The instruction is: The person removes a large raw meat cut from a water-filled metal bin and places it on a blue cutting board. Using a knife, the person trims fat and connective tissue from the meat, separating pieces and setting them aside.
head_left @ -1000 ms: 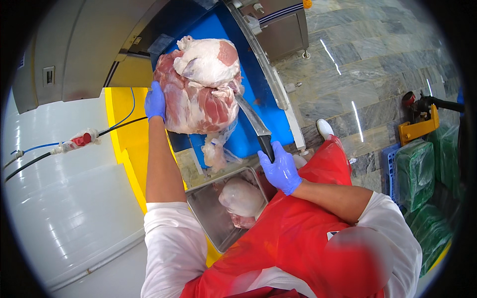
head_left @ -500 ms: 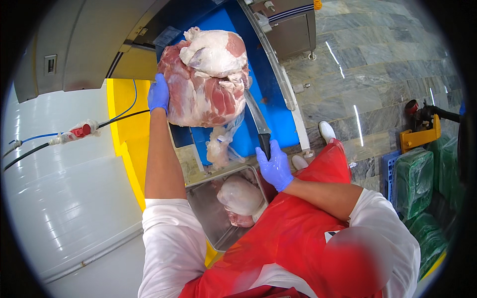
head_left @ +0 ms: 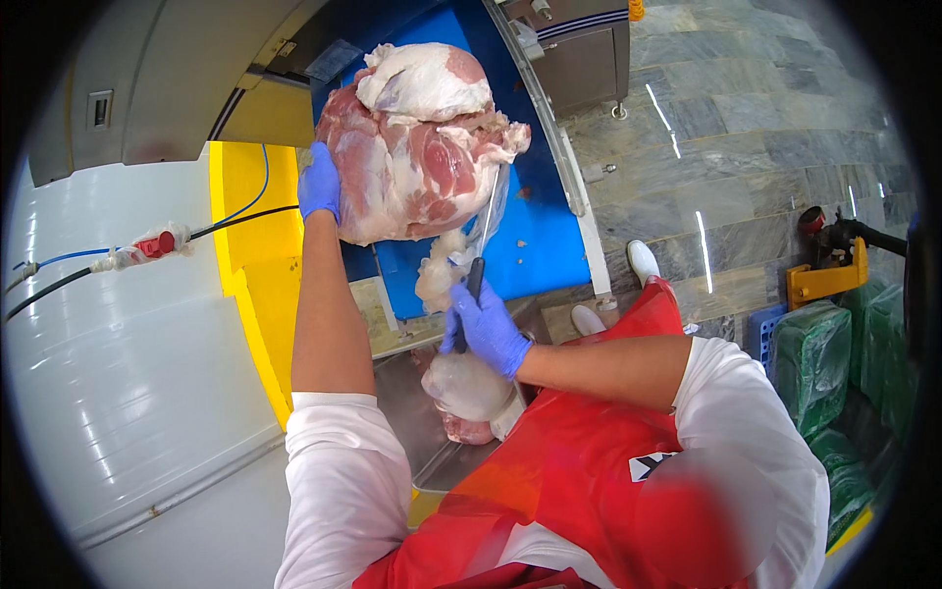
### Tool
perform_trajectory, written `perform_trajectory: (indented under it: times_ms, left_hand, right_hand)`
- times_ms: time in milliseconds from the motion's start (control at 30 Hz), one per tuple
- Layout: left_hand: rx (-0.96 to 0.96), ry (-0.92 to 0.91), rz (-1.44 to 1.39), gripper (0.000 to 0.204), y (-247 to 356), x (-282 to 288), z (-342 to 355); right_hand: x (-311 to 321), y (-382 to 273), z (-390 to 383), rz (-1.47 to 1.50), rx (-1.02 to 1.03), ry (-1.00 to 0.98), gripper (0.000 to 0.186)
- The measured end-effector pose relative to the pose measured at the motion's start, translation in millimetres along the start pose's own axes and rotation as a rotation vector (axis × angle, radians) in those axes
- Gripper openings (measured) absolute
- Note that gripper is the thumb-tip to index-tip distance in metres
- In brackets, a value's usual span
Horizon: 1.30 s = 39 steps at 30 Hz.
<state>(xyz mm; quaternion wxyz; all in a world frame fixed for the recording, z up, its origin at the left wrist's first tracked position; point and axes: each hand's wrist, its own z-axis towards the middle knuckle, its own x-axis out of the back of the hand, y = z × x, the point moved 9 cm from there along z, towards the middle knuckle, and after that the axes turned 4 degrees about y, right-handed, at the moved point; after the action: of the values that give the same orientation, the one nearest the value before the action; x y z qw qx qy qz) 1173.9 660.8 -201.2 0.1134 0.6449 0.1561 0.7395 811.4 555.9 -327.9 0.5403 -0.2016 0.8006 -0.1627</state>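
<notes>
A large piece of raw meat (head_left: 383, 182) with white fat lies on a blue conveyor belt (head_left: 559, 255). My left hand (head_left: 320, 183), in a blue glove, grips its left side, fingertips partly hidden against the meat. My right hand (head_left: 491, 334), gloved too, is closed round the black handle of a knife (head_left: 492, 211). The blade points up and away, touching the meat's right lower edge below a flap that sticks out to the right. Pale fatty trimmings (head_left: 433, 280) hang from the near side of the meat, just left of the knife.
Below the belt's near end stands a metal tub (head_left: 400, 417) holding pale meat pieces (head_left: 461, 383). To the left are a yellow step (head_left: 270, 314) and cables with a red connector (head_left: 157, 245). Green wrapped blocks (head_left: 810, 363) are stacked at the right, beside an orange bracket (head_left: 829, 278).
My right hand has moved left and slightly nearer to me, and the knife now stands more upright. A flap at the meat's right side has swung outward. My left hand stays at the left side.
</notes>
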Motion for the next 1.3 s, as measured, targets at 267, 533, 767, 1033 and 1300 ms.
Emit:
perform_trajectory:
  times_ms: [267, 533, 767, 1033, 1300]
  left_hand:
    - [0.014, 0.0, -0.064, 0.096, 4, 4, -4]
    - [-0.051, -0.007, 0.037, 0.096, 10, 5, 7]
    - [-0.541, 0.755, 0.278, 0.047, 109, 76, -89]
    - [-0.596, -0.084, 0.174, 0.052, 178, -36, -282]
    - [-0.517, -0.157, 0.071, 0.064, 183, -64, -270]
  right_hand:
    - [-11, -17, -32, 0.09, -0.281, -0.151, 0.027]
    - [141, -140, -110, -0.905, -0.126, 0.023, 0.038]
    - [142, -256, -180, -1.289, 0.413, 0.106, 0.037]
    - [94, -361, -142, -1.728, 0.717, 0.244, 0.041]
    - [-4, -365, -111, -2.149, 0.85, -0.113, 0.036]
